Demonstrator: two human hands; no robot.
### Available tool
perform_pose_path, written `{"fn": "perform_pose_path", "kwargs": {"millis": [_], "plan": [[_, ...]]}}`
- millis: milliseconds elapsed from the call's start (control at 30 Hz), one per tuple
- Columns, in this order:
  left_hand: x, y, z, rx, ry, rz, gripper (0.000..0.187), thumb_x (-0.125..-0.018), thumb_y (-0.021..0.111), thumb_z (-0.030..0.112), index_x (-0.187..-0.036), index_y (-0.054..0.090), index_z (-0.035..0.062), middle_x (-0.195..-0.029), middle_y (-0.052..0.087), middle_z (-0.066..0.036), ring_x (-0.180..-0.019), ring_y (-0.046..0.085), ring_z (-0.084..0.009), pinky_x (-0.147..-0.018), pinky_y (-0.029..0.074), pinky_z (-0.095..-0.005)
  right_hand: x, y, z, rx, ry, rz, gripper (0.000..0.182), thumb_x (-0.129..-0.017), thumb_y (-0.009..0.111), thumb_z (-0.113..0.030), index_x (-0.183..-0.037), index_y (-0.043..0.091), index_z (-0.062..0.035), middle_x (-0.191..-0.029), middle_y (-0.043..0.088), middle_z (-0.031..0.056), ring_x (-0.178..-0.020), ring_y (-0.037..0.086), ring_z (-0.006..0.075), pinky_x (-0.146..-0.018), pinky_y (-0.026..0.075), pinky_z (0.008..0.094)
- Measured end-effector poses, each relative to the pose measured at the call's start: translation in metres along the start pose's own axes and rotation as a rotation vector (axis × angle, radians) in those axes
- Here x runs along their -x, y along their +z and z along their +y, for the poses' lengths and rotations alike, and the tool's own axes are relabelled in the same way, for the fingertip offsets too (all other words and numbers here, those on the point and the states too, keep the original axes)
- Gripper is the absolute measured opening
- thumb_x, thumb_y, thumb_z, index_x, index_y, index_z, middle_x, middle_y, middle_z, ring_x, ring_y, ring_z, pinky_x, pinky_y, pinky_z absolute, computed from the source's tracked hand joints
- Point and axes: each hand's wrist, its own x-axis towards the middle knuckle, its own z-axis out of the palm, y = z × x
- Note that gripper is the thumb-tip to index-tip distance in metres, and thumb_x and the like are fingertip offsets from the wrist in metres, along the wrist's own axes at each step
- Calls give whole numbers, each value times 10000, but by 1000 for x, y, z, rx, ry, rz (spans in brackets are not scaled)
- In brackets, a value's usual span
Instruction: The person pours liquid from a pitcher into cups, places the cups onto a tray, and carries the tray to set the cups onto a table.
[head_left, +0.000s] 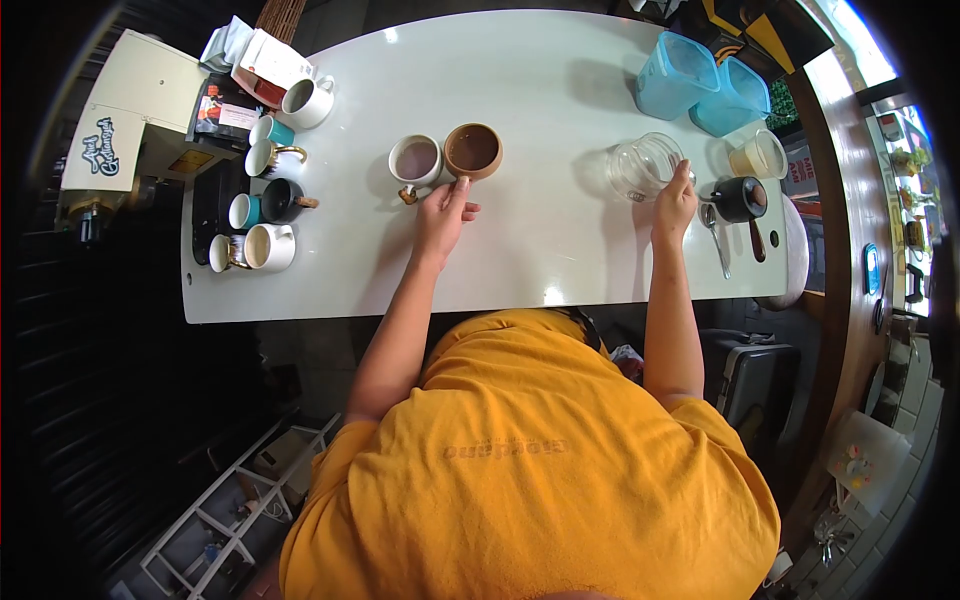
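Note:
My left hand (446, 214) touches the near side of a brown cup (473, 152), its thumb and fingers close together at the rim. Beside that cup, on its left, stands a white cup (415, 161) with a gold handle. On the right, my right hand (675, 200) is closed on a clear glass vessel (643, 168), whose lower part is hard to make out. A black pot (740, 199) with a dark handle and a spoon (716, 241) lie just right of my right hand.
Several mugs (270, 247) line the left side of the white table (500, 80), near a cream machine (125, 120). Two blue containers (676, 76) and a small clear cup (758, 155) stand at the back right.

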Motion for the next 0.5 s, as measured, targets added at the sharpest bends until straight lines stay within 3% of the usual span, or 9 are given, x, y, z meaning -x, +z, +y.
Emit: {"fn": "perform_pose_path", "kwargs": {"millis": [67,133,167,233,333,400,433,467,500], "plan": [[1,-1,-1,8,10,0,416,-965,548,355,-1128,598,-24,-937,652,-51,-799,621,-116,-680,489,-243,3,2,1,14,-65,39,675,-978,423,-504,-1205,563,116,-1191,607,152,-1067,537,188,-941,382,276],[6,-3,1,-68,26,54,415,-946,586,338,-1133,580,-32,-972,645,-63,-796,618,-112,-676,494,-243,14,2,-7,87,12,91,627,-983,375,-504,-1120,629,52,-1002,644,173,-1007,578,272,-936,409,362],[10,-6,1,-69,29,54,415,-946,586,338,-1133,580,-32,-972,645,-63,-796,618,-112,-676,494,-243,16,3,-2,85,10,92,627,-983,375,-504,-1120,629,52,-1002,644,173,-1007,578,272,-936,409,362],[23,-11,5,-53,79,67,414,-924,622,331,-1121,570,-29,-977,627,-58,-754,589,-101,-673,484,-243,22,5,15,52,-47,175,601,-995,339,-477,-1165,616,28,-1151,616,172,-1085,559,286,-958,403,364],[40,-31,-1,19,83,78,339,-889,662,256,-1090,581,-5,-891,594,-27,-731,538,-92,-679,471,-249,43,2,26,124,-226,280,566,-1005,312,-436,-1213,591,10,-1182,594,179,-1115,537,297,-967,399,366],[50,-51,-10,-112,101,142,300,-862,667,184,-1085,573,7,-904,568,-31,-732,520,-97,-689,465,-253,58,0,26,95,-223,297,478,-1007,359,-354,-1196,591,20,-1143,605,165,-1066,560,270,-953,407,350],[55,-59,-16,-251,113,203,283,-835,671,112,-1081,566,18,-918,543,-35,-734,502,-102,-699,459,-257,68,3,21,21,-233,330,396,-1000,410,-278,-1173,589,31,-1118,616,131,-1012,566,207,-908,424,308],[59,-66,-23,-244,124,212,283,-835,671,112,-1081,566,18,-918,543,-35,-734,502,-102,-699,459,-257,78,6,16,-55,-243,361,316,-994,461,-202,-1149,587,43,-1094,628,98,-959,572,145,-863,441,266],[61,-73,-30,-198,152,283,285,-809,658,54,-1073,554,22,-985,519,-53,-736,500,-111,-711,460,-263,86,10,16,-125,-259,362,243,-972,498,-154,-1102,584,32,-1060,622,90,-947,568,145,-857,441,268]]}}
